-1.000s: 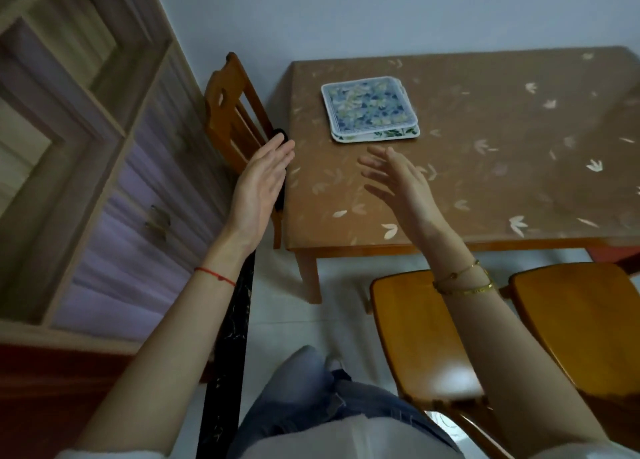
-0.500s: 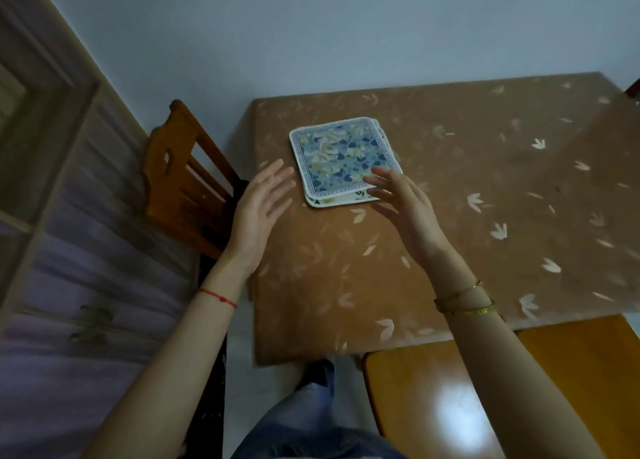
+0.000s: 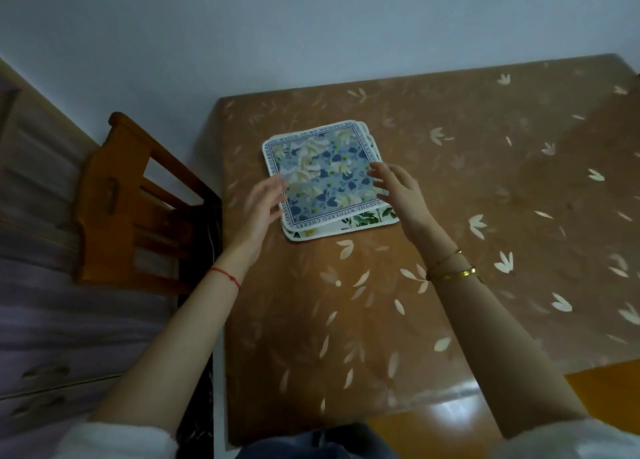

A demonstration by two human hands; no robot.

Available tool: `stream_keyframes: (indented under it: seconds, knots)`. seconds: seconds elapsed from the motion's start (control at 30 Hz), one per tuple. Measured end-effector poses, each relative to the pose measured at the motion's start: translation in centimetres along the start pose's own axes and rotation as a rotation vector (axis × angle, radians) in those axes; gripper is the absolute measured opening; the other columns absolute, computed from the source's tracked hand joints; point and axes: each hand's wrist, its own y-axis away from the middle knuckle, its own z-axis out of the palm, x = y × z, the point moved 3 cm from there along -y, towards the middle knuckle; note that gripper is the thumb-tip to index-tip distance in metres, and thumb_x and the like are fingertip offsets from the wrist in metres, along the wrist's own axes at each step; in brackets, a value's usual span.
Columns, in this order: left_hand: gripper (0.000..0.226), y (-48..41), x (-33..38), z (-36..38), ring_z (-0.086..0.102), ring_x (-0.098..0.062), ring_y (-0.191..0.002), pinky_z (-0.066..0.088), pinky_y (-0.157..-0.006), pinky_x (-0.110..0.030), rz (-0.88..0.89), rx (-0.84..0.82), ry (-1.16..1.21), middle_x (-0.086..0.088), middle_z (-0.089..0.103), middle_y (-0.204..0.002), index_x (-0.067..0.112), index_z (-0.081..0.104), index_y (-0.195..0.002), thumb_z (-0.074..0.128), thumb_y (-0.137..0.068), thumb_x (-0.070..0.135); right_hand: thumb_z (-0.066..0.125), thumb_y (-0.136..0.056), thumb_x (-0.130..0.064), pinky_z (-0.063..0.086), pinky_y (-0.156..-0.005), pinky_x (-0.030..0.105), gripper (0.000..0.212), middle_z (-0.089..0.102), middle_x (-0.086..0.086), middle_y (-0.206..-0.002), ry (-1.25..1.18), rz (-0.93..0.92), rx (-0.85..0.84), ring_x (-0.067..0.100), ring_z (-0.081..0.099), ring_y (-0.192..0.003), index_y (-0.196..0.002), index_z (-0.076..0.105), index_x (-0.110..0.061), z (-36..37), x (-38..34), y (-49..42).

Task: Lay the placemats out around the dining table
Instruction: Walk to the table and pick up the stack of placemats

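Observation:
A stack of square placemats (image 3: 323,174) with a blue floral top and white rounded borders lies near the far left part of the brown dining table (image 3: 450,250). A green-leaf mat peeks out from under the stack's near edge. My left hand (image 3: 261,204) reaches the stack's left edge, fingers spread and empty. At the stack's right edge is my right hand (image 3: 398,190), also with spread fingers, its fingertips over the top mat. Neither hand grips a mat.
A wooden chair (image 3: 135,195) stands at the table's left side against a wooden cabinet (image 3: 41,285). Another orange chair seat (image 3: 450,424) sits at the table's near edge, below my right arm. A pale wall runs behind the table.
I have stepped closer to the table. Both hands moved forward from short of the stack to its left and right edges.

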Motion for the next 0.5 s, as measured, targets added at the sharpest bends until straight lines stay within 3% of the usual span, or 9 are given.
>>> stream_keyframes:
  seconds: [0.13, 0.27, 0.5]
  knots:
    - [0.039, -4.3, -3.0, 1.3, 0.052, -0.021, -0.131, 0.042, -0.112, -0.043, -0.109, 0.021, -0.132, -0.006, 0.054, -0.143, 0.016, 0.054, -0.137, 0.053, -0.101, 0.03, 0.045, -0.103, -0.04, 0.045, -0.107, 0.044, 0.039, 0.058, 0.007, -0.134, 0.197, 0.056, -0.004, 0.023, 0.056, -0.121, -0.127, 0.06, -0.013, -0.1, 2.7, -5.6]
    - [0.043, -7.5, -4.9, 2.0, 0.046, -0.019, -0.135, 0.039, -0.114, -0.041, -0.163, 0.016, -0.228, -0.003, 0.049, -0.147, 0.018, 0.051, -0.141, 0.052, -0.1, 0.033, 0.043, -0.104, -0.037, 0.043, -0.105, 0.039, 0.044, 0.058, 0.009, -0.137, 0.302, 0.151, -0.026, 0.027, 0.054, -0.128, -0.137, 0.054, -0.009, 0.2, 5.6, -9.5]
    - [0.049, -12.3, -7.6, 2.7, 0.047, -0.019, -0.131, 0.043, -0.08, -0.02, -0.287, 0.108, -0.254, -0.003, 0.042, -0.152, 0.024, 0.044, -0.145, 0.054, -0.098, 0.034, 0.045, -0.102, -0.033, 0.04, -0.108, 0.052, 0.044, 0.056, 0.021, -0.14, 0.495, 0.22, -0.016, 0.04, 0.053, -0.125, -0.137, 0.054, -0.007, -0.6, 9.6, -14.5]
